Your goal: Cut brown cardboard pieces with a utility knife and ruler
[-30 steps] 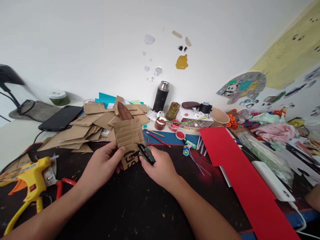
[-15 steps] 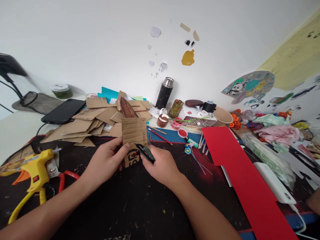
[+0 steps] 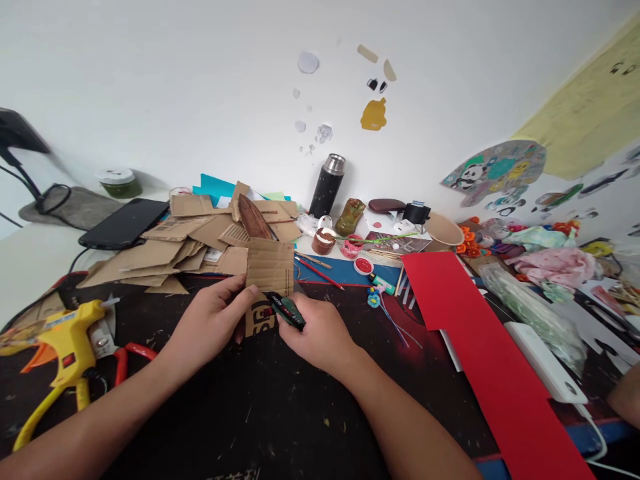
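Note:
My left hand (image 3: pixel 217 313) grips the left edge of a small piece of corrugated cardboard (image 3: pixel 270 268), thumb on its face and the other fingers partly hidden behind it. Dark printed characters mark the cardboard's lower part. In my right hand (image 3: pixel 317 330) is a dark green utility knife (image 3: pixel 286 311), held with its front end against the cardboard's face, close to my left thumb. The blade itself is too small to make out. Behind the cardboard lies a heap of cut cardboard pieces (image 3: pixel 155 255) with a brown pointed piece (image 3: pixel 256 219) on top.
A yellow glue gun (image 3: pixel 75 343) and red-handled pliers (image 3: pixel 121 363) lie at the left. On the right are a long red sheet (image 3: pixel 493 360) and a white power bank (image 3: pixel 545 363). A black thermos (image 3: pixel 327 187) stands by the wall. Part of another person's arm (image 3: pixel 625 397) shows at the right edge.
The knife's front end has shifted slightly left and down across the cardboard, nearer my left thumb. The cardboard has tilted a little. Both hands keep their hold.

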Action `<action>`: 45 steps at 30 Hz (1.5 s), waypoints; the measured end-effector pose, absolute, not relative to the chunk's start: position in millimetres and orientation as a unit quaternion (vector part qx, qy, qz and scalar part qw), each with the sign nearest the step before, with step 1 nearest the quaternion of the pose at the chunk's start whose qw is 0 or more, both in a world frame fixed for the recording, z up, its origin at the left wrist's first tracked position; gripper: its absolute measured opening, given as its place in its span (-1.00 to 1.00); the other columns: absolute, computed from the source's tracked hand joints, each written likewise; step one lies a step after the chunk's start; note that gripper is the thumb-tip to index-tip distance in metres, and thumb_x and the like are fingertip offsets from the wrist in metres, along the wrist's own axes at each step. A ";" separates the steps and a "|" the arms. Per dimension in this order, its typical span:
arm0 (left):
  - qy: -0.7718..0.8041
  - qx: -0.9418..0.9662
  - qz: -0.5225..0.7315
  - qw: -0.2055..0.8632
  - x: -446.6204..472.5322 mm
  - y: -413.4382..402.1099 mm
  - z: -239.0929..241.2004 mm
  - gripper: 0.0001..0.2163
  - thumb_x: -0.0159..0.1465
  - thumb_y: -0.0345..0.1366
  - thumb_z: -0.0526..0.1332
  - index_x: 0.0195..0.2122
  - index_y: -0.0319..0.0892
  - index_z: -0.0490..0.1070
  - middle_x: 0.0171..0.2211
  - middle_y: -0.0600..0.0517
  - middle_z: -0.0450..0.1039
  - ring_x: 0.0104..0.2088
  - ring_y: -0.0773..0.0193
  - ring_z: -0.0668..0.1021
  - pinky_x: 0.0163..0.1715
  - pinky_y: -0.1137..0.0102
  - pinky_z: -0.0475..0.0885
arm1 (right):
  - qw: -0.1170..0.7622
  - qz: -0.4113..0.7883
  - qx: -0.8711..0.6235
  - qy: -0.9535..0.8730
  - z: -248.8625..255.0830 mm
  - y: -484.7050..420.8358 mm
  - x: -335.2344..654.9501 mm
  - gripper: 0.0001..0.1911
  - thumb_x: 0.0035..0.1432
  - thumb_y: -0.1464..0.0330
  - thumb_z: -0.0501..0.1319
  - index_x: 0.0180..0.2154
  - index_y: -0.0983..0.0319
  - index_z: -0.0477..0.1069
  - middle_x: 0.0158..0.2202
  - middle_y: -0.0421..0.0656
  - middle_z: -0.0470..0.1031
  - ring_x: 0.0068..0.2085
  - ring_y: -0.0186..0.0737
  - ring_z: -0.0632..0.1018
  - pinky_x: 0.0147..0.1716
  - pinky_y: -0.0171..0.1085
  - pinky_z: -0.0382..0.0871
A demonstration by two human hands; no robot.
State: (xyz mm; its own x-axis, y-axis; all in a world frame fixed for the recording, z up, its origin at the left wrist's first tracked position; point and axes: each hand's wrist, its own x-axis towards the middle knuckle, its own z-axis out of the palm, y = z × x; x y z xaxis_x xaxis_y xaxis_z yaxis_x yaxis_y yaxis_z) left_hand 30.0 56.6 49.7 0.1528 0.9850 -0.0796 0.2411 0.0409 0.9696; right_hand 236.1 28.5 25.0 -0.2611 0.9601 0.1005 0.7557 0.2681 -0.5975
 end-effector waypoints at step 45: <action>0.462 0.360 0.535 0.610 31.9 60.5 43.6 -0.55 0.11 0.02 0.52 -0.07 -0.14 0.64 -0.17 -0.05 0.73 -0.26 0.06 0.71 -0.40 0.32 0.65 | 0.491 0.612 -0.459 -0.415 27.4 45.0 246.8 -0.62 0.20 0.05 0.43 -0.15 0.14 0.43 -0.55 -0.43 0.35 -0.67 -0.38 0.36 -0.69 -0.37 0.23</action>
State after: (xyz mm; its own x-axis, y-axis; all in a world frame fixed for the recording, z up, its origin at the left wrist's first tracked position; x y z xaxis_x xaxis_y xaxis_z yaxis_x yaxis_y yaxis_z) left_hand 31.9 60.5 43.6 0.0019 0.9840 -0.1784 -0.3195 0.1697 0.9323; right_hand 246.8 45.0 27.4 -0.0952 0.9834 -0.1542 -0.2202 -0.1718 -0.9602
